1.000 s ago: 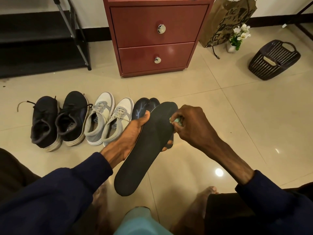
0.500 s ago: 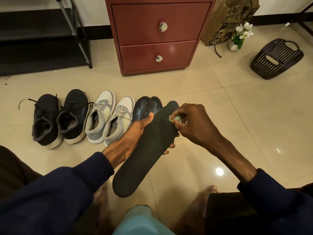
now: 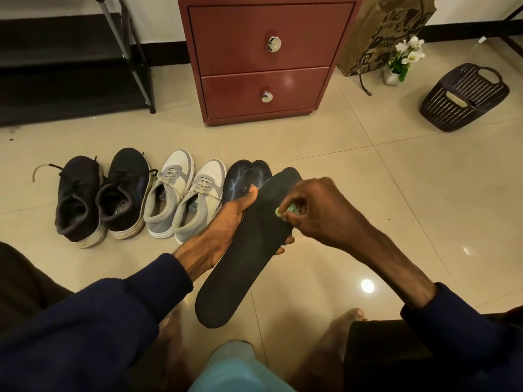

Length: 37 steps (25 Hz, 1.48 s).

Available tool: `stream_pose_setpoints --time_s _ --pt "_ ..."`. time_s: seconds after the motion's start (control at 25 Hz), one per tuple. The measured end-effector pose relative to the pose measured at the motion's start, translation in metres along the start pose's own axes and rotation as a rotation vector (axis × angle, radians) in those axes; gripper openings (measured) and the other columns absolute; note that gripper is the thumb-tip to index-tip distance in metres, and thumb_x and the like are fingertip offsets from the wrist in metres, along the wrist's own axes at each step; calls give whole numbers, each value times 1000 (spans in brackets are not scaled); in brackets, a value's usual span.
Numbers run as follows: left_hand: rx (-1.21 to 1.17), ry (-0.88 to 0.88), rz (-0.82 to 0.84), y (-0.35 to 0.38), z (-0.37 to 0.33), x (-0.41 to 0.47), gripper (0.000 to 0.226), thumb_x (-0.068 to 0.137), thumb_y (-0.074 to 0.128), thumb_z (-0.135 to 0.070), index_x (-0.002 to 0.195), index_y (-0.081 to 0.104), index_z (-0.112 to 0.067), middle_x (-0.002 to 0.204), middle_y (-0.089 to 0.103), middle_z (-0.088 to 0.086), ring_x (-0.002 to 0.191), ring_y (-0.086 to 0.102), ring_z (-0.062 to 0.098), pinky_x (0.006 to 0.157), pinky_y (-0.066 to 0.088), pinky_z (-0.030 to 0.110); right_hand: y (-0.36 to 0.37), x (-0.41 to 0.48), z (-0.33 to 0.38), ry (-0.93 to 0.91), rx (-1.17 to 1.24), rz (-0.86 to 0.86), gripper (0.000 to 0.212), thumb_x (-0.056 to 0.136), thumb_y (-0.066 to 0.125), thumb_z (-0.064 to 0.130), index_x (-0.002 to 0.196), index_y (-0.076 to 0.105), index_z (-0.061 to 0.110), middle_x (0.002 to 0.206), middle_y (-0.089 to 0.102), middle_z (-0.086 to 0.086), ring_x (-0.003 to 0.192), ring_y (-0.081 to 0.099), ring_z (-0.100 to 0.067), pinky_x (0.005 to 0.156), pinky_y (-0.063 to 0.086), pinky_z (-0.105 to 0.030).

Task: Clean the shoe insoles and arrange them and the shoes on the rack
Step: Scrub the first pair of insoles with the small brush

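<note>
My left hand (image 3: 226, 222) grips a long black insole (image 3: 249, 250) from underneath, thumb on its left edge, fingertips showing at its right edge. My right hand (image 3: 319, 210) pinches a small green wipe (image 3: 280, 212) and presses it on the insole's upper half. On the floor behind lie two dark insoles with pale blue markings (image 3: 240, 179). A pair of black sneakers (image 3: 104, 193) and a pair of grey and white sneakers (image 3: 184, 196) stand in a row to the left. The black shoe rack (image 3: 70, 58) is at the far left.
A red two-drawer cabinet (image 3: 266, 58) stands straight ahead. A brown paper bag (image 3: 382, 32), a small vase of white flowers (image 3: 402, 60) and a dark plastic basket (image 3: 464, 97) are at the far right. My bare feet (image 3: 345, 329) rest on the tiled floor (image 3: 424, 207) below the insole.
My right hand with the green wipe has slid down the insole from its toe end toward the middle. The left hand keeps its grip.
</note>
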<state>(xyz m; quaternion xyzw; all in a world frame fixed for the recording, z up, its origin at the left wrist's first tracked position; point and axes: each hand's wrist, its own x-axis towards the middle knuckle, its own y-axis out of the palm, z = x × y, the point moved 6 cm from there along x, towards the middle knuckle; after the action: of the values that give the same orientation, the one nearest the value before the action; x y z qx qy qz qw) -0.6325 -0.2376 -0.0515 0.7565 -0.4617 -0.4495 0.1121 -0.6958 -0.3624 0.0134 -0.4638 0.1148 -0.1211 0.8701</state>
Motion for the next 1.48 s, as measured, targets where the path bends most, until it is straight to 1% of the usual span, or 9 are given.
stream_pose_setpoints --time_s 0.16,0.32,0.52,0.68,0.8,0.88,1.08,1.28,1.48 --pt "17 -6 27 7 -1 -1 76 106 24 -59 95 84 -14 106 77 14 86 74 30 80 60 45 -28 2 -24 99 -66 -321 12 81 78 11 91 78 18 89 71 2 73 62 -6 70 56 -22" --pt "6 -4 -11 -2 2 0 73 105 30 -62 112 79 -8 115 71 26 91 72 37 86 57 51 6 -5 0 36 -17 87 9 83 78 15 90 80 19 82 68 12 67 60 2 60 44 -6" --pt "-5 0 45 6 -3 -3 79 105 22 -60 100 83 -10 109 75 16 94 63 34 87 51 44 -28 3 -19 93 -91 -227 11 82 78 14 92 79 17 92 72 -2 76 65 -13 71 57 -29" --pt "-16 26 -33 -3 -3 -2 71 105 32 -59 100 82 -8 105 72 22 91 64 38 86 53 48 -1 -2 -10 114 -11 100 7 84 78 18 90 81 20 91 74 4 72 63 -4 65 48 -14" --pt "-17 22 -18 -2 -5 -1 75 105 28 -60 98 84 -11 114 74 19 100 64 38 99 48 51 -17 4 -20 113 -92 -89 10 82 79 16 91 80 17 90 73 1 72 63 -8 64 47 -18" --pt "7 3 7 4 -5 -3 80 106 21 -60 92 85 -13 106 77 13 93 67 32 87 55 44 -26 4 -21 102 -116 -225 11 81 79 15 92 79 17 92 72 -1 75 64 -13 67 52 -23" --pt "20 23 -15 2 -3 -4 73 105 29 -60 97 83 -11 105 75 20 85 72 34 78 60 45 -5 0 -10 89 -50 60 7 83 78 15 89 80 18 85 69 7 70 61 -5 63 45 -15" --pt "55 17 14 4 1 0 72 107 27 -59 109 81 -12 118 73 20 92 72 36 88 56 51 -30 4 -26 80 -81 -427 14 81 76 8 92 76 15 93 71 -2 79 64 -13 74 53 -22" --pt "17 19 -72 -5 2 2 67 105 33 -59 114 76 -9 122 70 25 96 70 41 101 45 62 7 -1 7 -6 80 -13 8 85 77 14 92 79 17 88 67 6 70 61 -5 61 48 -11"
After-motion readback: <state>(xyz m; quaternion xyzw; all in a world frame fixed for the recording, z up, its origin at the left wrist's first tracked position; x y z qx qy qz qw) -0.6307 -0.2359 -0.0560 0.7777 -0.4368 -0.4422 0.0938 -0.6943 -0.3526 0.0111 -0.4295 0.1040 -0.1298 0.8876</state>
